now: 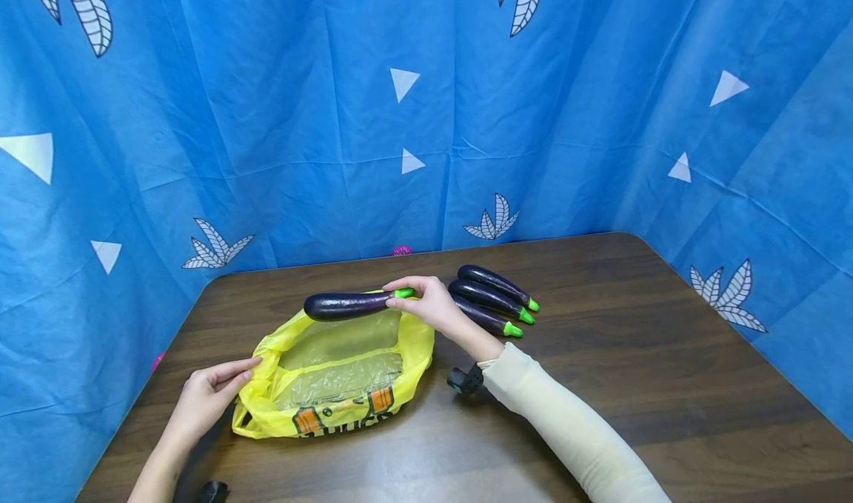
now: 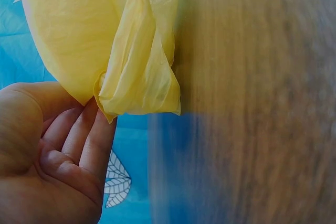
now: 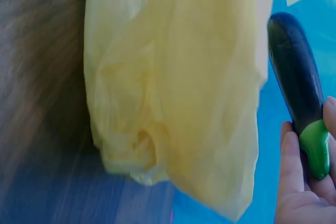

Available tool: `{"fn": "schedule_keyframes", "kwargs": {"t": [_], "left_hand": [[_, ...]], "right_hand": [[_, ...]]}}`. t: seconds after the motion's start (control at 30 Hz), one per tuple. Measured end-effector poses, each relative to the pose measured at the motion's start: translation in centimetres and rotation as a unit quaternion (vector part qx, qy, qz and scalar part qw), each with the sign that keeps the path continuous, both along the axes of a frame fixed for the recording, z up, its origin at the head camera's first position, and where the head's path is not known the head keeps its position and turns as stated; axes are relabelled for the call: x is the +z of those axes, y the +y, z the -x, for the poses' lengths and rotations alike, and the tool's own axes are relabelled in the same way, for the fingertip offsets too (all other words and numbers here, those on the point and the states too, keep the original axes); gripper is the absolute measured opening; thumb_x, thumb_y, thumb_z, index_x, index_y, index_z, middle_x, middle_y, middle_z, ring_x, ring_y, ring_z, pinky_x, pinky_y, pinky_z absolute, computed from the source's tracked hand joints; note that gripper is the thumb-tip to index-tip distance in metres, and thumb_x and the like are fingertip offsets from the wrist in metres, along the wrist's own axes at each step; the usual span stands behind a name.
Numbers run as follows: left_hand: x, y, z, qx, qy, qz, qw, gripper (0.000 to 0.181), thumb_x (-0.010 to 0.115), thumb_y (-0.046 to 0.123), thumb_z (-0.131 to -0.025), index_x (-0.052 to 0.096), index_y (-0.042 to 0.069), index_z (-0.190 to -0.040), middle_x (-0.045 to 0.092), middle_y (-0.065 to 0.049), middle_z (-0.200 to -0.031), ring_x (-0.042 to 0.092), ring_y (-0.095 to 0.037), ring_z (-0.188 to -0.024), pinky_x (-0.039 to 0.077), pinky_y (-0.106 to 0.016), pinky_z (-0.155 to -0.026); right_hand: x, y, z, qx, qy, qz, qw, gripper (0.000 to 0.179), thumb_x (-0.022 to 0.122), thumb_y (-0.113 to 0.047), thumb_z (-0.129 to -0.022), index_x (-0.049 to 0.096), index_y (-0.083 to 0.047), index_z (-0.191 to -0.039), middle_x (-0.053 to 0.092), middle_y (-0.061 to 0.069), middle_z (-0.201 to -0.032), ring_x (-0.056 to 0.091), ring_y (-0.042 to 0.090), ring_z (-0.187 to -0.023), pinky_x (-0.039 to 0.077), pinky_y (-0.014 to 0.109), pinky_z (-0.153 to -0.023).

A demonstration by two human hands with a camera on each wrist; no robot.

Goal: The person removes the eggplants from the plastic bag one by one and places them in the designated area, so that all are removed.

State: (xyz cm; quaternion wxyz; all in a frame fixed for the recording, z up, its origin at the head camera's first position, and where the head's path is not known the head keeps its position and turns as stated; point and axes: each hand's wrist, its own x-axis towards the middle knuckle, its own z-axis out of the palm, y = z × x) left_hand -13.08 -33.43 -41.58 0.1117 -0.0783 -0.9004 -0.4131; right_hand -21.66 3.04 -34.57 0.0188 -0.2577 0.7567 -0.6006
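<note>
My right hand point(image 1: 429, 304) pinches a dark purple eggplant point(image 1: 346, 305) near its green stem end and holds it level over the back rim of an open yellow plastic bag point(image 1: 416, 347). In the right wrist view the eggplant point(image 3: 296, 72) shows beside the bag's side, its green cap point(image 3: 315, 148) between thumb and fingers. At the bag's left edge, my left hand point(image 1: 209, 395) pinches the rim between thumb and fingers. The left wrist view shows the yellow film point(image 2: 139, 61) gathered at those fingertips. Orange and black print marks the bag's front.
Three more eggplants point(image 1: 489, 295) lie side by side on the brown wooden table point(image 1: 633, 355), right of the bag and behind my right forearm. A blue patterned curtain point(image 1: 320, 118) hangs around the table's back and sides.
</note>
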Motion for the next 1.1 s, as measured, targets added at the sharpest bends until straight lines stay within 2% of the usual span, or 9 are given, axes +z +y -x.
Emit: {"fn": "schedule_keyframes", "kwargs": {"t": [0.13, 0.23, 0.37, 0.47, 0.67, 0.83, 0.97, 1.03, 1.1], "left_hand": [[0.0, 0.0, 0.0, -0.002, 0.000, -0.001, 1.0000, 0.024, 0.059, 0.008, -0.093, 0.065, -0.008, -0.111, 0.063, -0.022, -0.107, 0.054, 0.009, -0.092, 0.048, -0.011, -0.070], [0.0, 0.0, 0.0, -0.002, 0.000, -0.002, 1.0000, 0.024, 0.060, 0.008, -0.093, 0.066, -0.008, -0.110, 0.063, -0.022, -0.107, 0.053, 0.009, -0.092, 0.048, -0.011, -0.070], [0.1, 0.0, 0.0, -0.001, 0.002, -0.001, 1.0000, 0.024, 0.060, 0.008, -0.092, 0.066, -0.008, -0.110, 0.064, -0.022, -0.107, 0.053, 0.010, -0.092, 0.048, -0.010, -0.070], [0.1, 0.0, 0.0, -0.001, 0.001, -0.001, 1.0000, 0.025, 0.060, 0.008, -0.092, 0.066, -0.007, -0.110, 0.064, -0.021, -0.107, 0.052, 0.011, -0.092, 0.047, -0.010, -0.070], [0.1, 0.0, 0.1, -0.003, 0.000, -0.003, 1.0000, 0.025, 0.060, 0.008, -0.092, 0.066, -0.007, -0.110, 0.064, -0.021, -0.107, 0.052, 0.011, -0.093, 0.047, -0.010, -0.071], [0.1, 0.0, 0.1, -0.005, 0.000, -0.003, 1.0000, 0.024, 0.060, 0.008, -0.092, 0.066, -0.007, -0.110, 0.064, -0.021, -0.107, 0.052, 0.011, -0.093, 0.048, -0.010, -0.070], [0.1, -0.1, 0.1, -0.003, 0.000, -0.002, 1.0000, 0.024, 0.060, 0.008, -0.092, 0.066, -0.007, -0.110, 0.064, -0.021, -0.107, 0.052, 0.011, -0.092, 0.048, -0.010, -0.070], [0.1, -0.1, 0.1, -0.003, -0.001, -0.002, 1.0000, 0.024, 0.060, 0.008, -0.093, 0.066, -0.007, -0.111, 0.063, -0.022, -0.107, 0.053, 0.010, -0.092, 0.048, -0.011, -0.070], [0.1, -0.1, 0.1, -0.004, -0.002, -0.003, 1.0000, 0.024, 0.059, 0.008, -0.093, 0.066, -0.007, -0.111, 0.063, -0.022, -0.108, 0.052, 0.010, -0.093, 0.048, -0.011, -0.070]], "right_hand": [[-0.3, 0.9, 0.2, -0.009, 0.000, 0.008, 0.9999, 0.025, 0.066, -0.003, -0.087, 0.065, 0.008, -0.109, 0.064, 0.015, -0.096, 0.048, 0.008, -0.064, 0.046, 0.026, -0.058], [-1.3, 1.7, 1.0, -0.016, 0.002, 0.016, 0.9997, 0.025, 0.067, -0.004, -0.087, 0.066, 0.006, -0.109, 0.065, 0.016, -0.099, 0.049, 0.012, -0.062, 0.048, 0.032, -0.058], [-2.7, 2.7, 2.2, -0.035, 0.014, 0.015, 0.9992, 0.025, 0.068, -0.008, -0.086, 0.068, 0.001, -0.110, 0.066, 0.011, -0.105, 0.048, 0.014, -0.060, 0.044, 0.029, -0.054], [-3.1, 3.5, 2.5, -0.049, 0.018, 0.011, 0.9986, 0.024, 0.069, -0.011, -0.086, 0.069, -0.003, -0.109, 0.066, 0.006, -0.105, 0.050, 0.016, -0.061, 0.041, 0.024, -0.052], [-3.1, 5.1, 2.5, -0.072, 0.011, 0.008, 0.9973, 0.023, 0.070, -0.015, -0.086, 0.071, -0.009, -0.109, 0.066, 0.001, -0.105, 0.048, 0.019, -0.064, 0.033, 0.023, -0.048], [-3.0, 6.6, 2.4, -0.091, 0.001, 0.009, 0.9958, 0.025, 0.069, -0.017, -0.087, 0.070, -0.008, -0.110, 0.065, 0.004, -0.105, 0.044, 0.016, -0.062, 0.036, 0.022, -0.049], [-2.7, 7.5, 2.1, -0.101, -0.007, 0.006, 0.9949, 0.028, 0.070, -0.018, -0.087, 0.069, -0.006, -0.112, 0.065, 0.007, -0.104, 0.038, 0.015, -0.054, 0.032, 0.022, -0.046], [-2.1, 7.9, 1.5, -0.104, -0.004, 0.008, 0.9946, 0.029, 0.069, -0.016, -0.087, 0.068, -0.003, -0.113, 0.065, 0.010, -0.104, 0.039, 0.016, -0.055, 0.032, 0.022, -0.047], [-2.1, 8.3, 1.5, -0.109, 0.001, 0.011, 0.9940, 0.028, 0.069, -0.016, -0.087, 0.068, -0.003, -0.112, 0.065, 0.009, -0.104, 0.046, 0.016, -0.063, 0.039, 0.021, -0.052]]}}
